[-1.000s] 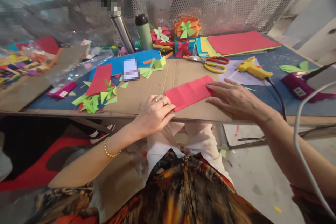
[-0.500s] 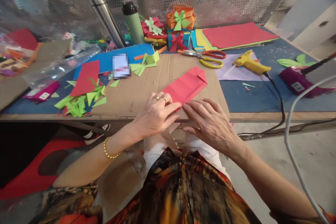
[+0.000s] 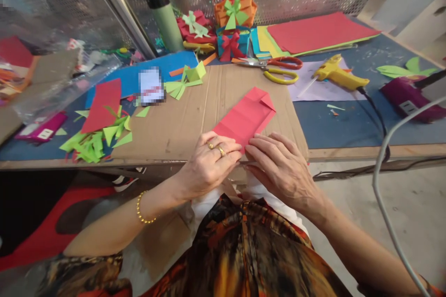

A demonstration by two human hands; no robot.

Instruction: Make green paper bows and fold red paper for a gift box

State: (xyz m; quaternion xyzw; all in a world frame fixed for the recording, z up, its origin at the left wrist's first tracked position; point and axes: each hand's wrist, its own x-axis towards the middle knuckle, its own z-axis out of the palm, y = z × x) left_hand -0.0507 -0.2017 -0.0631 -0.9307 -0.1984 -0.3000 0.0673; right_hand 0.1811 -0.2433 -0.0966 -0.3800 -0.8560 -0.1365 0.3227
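Note:
A folded sheet of red paper point(image 3: 246, 113) lies slantwise on the cardboard sheet point(image 3: 174, 125), its far end creased into angled corners. My left hand point(image 3: 214, 162), with two gold rings, is closed on the paper's near left edge and covers that corner. My right hand point(image 3: 278, 162) is closed on the near right edge, fingertips on top and thumb lower, partly out of sight. The two hands' fingertips almost meet at the near end of the paper, beside the table edge. What the thumbs do beneath is hidden.
Beyond the paper are scissors point(image 3: 278, 69) and a yellow glue gun point(image 3: 341, 74) with a cord. Green paper scraps point(image 3: 90, 144) lie left. Small paper baskets with bows point(image 3: 232, 46), a green bottle point(image 3: 165, 21) and stacked coloured sheets point(image 3: 324, 32) stand behind. A grey cable point(image 3: 379, 185) hangs right.
The view has shifted slightly. Both hands stay at the near end of the red paper, with the left fingers curled further over its edge and the right fingers a little more bent.

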